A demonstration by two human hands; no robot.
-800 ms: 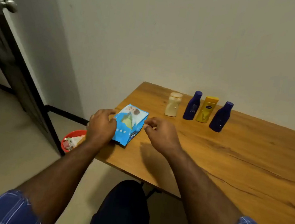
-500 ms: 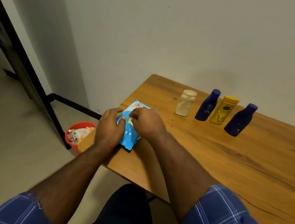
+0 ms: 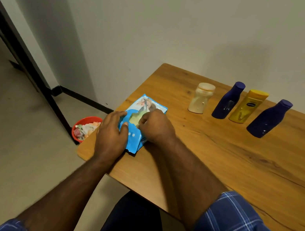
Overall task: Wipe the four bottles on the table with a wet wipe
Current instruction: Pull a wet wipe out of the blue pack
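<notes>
Now | left hand (image 3: 111, 135) flat, steadying wipes pack (image 3: 139, 125) | right hand (image 3: 156, 128) pinching its flap | 4 bottles untouched

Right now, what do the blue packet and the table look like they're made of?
The packet looks like thin glossy plastic film: it crinkles and shines under the hands. The table shows matte brown wood grain with knots; whether solid wood or a printed laminate, I cannot tell.
</notes>
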